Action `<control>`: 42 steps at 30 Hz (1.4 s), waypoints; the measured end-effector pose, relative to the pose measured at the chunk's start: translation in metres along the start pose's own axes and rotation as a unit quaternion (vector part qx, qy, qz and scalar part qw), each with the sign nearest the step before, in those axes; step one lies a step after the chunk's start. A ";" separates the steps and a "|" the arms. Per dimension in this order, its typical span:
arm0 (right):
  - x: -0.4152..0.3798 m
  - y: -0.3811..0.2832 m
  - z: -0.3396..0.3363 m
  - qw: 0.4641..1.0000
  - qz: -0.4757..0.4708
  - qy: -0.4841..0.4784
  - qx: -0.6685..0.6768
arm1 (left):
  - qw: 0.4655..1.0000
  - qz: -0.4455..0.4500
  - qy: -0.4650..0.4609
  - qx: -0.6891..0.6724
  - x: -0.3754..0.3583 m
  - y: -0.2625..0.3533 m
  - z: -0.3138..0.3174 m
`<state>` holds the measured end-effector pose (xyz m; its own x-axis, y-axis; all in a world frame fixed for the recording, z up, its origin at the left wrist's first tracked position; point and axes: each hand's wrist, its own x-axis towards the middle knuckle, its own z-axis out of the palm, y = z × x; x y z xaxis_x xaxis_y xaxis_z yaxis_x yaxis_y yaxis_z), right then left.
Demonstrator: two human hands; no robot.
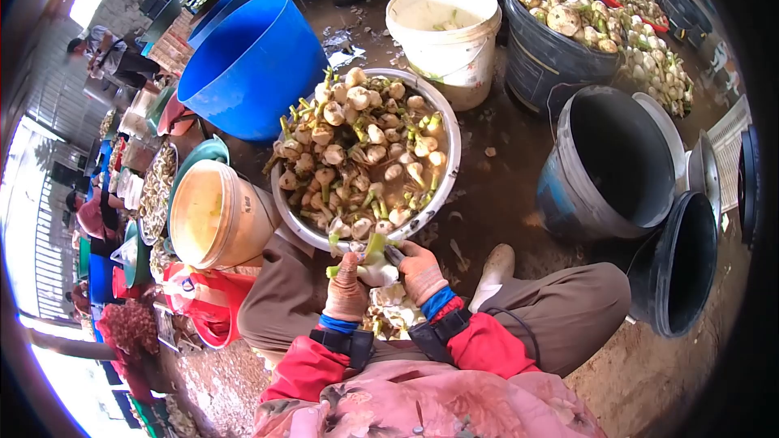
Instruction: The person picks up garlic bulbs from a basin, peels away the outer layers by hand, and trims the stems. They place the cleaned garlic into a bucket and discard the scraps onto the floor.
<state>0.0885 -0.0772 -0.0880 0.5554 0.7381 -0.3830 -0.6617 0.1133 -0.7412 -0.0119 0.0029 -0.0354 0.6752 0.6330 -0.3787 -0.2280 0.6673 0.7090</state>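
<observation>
In front of my lap, my left hand is closed on a fresh garlic bulb with pale peeled layers and a green stem. My right hand is wrapped round a small dark tool, probably a knife, whose tip is against or very near the bulb. Both hands look covered by light wraps or gloves. Just beyond them stands a round metal basin heaped with garlic bulbs on short green stems, in muddy water. Pale peelings lie between my legs below the hands.
A blue tub and a white bucket stand behind the basin. An orange-cream bucket is at left, dark buckets at right. A black tub full of bulbs stands at back right. Other people are along the left.
</observation>
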 end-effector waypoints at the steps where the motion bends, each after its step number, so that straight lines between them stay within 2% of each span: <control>1: 0.004 0.006 -0.003 1.000 0.003 0.002 0.001 | 1.000 -0.003 0.003 0.001 -0.003 0.001 0.004; 3: 0.009 0.013 -0.002 0.995 0.036 0.003 0.090 | 0.999 -0.004 0.025 0.046 -0.007 0.005 0.008; 8: 0.009 0.008 -0.003 0.991 0.064 0.021 0.112 | 0.992 -0.055 -0.022 0.108 -0.003 0.002 -0.019; 10: 0.028 0.035 -0.024 0.991 0.009 0.113 -0.076 | 0.995 -0.049 -0.033 0.086 -0.018 0.011 -0.007; 11: 0.038 0.042 -0.049 0.988 -0.059 0.124 -0.070 | 0.996 -0.039 -0.045 0.063 -0.027 0.019 0.002; 13: 0.036 0.006 -0.073 0.976 -0.016 0.131 0.173 | 0.992 -0.062 -0.083 0.069 -0.043 0.034 0.009; 14: 0.034 0.011 -0.069 0.975 -0.013 0.129 0.178 | 0.993 -0.038 -0.068 0.085 -0.048 0.040 0.010; 15: 0.033 0.010 -0.063 0.994 -0.019 0.106 -0.036 | 0.993 -0.011 -0.055 0.100 -0.050 0.044 0.011; 16: 0.032 0.008 -0.059 0.965 -0.027 0.077 -0.251 | 0.993 -0.007 -0.056 0.101 -0.048 0.047 0.003; 17: 0.026 0.014 -0.046 0.899 -0.014 -0.008 -0.437 | 0.988 0.016 -0.049 0.149 -0.044 0.048 -0.013; 18: 0.013 0.015 -0.033 0.871 -0.119 -0.024 -0.476 | 0.979 0.036 -0.040 0.196 -0.042 0.049 -0.022; 19: 0.009 0.013 -0.021 0.911 -0.075 -0.085 -0.396 | 0.979 0.036 -0.039 0.195 -0.042 0.048 -0.022; 20: 0.005 0.009 -0.011 0.954 0.057 -0.132 -0.262 | 0.973 0.065 -0.033 0.217 -0.040 0.048 -0.021; 21: 0.000 0.007 -0.003 0.955 0.056 -0.130 -0.262 | 0.966 0.093 -0.030 0.239 -0.038 0.048 -0.020; 23: -0.007 0.003 0.010 0.978 -0.026 -0.205 -0.037 | 0.963 0.083 -0.020 0.257 -0.035 0.046 -0.023; 25: -0.013 -0.009 0.022 0.977 -0.004 -0.193 -0.091 | 0.959 0.079 -0.040 0.270 -0.032 0.043 -0.022; 26: -0.015 -0.012 0.024 0.971 -0.054 -0.171 -0.159 | 0.959 0.080 -0.040 0.268 -0.031 0.042 -0.024; 28: -0.020 -0.022 0.026 0.946 -0.163 -0.130 -0.250 | 0.983 0.052 -0.013 0.174 -0.027 0.040 -0.031; 29: -0.020 -0.028 0.026 0.945 -0.164 -0.131 -0.251 | 0.991 0.038 0.000 0.126 -0.023 0.040 -0.036; 32: -0.018 -0.044 0.022 0.992 -0.059 -0.095 0.064 | 0.997 0.038 0.008 0.063 -0.024 0.043 -0.036; 34: -0.011 -0.047 0.012 0.989 -0.052 -0.058 0.128 | 0.998 0.048 0.002 0.030 -0.026 0.043 -0.036; 35: -0.006 -0.044 0.005 0.983 -0.059 -0.041 0.169 | 0.999 0.040 -0.008 -0.031 -0.026 0.042 -0.038; 36: -0.006 -0.050 0.003 0.963 -0.037 -0.039 0.265 | 0.995 0.033 -0.018 -0.092 -0.025 0.041 -0.039; 39: 0.001 -0.056 -0.009 0.943 -0.083 -0.007 0.321 | 0.986 0.012 -0.035 -0.165 -0.026 0.044 -0.049; 41: 0.000 -0.058 -0.011 0.946 -0.078 0.006 0.315 | 0.985 0.011 -0.029 -0.171 -0.025 0.045 -0.047; 42: 0.000 -0.056 -0.010 0.979 -0.026 0.008 0.200 | 0.984 0.009 -0.024 -0.177 -0.025 0.045 -0.045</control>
<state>0.1308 -0.0909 -0.0518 0.5987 0.7150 -0.3610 -0.7752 0.4037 -0.4859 -0.0704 0.0349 -0.0203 0.6987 0.6326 -0.3342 -0.4649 0.7565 0.4599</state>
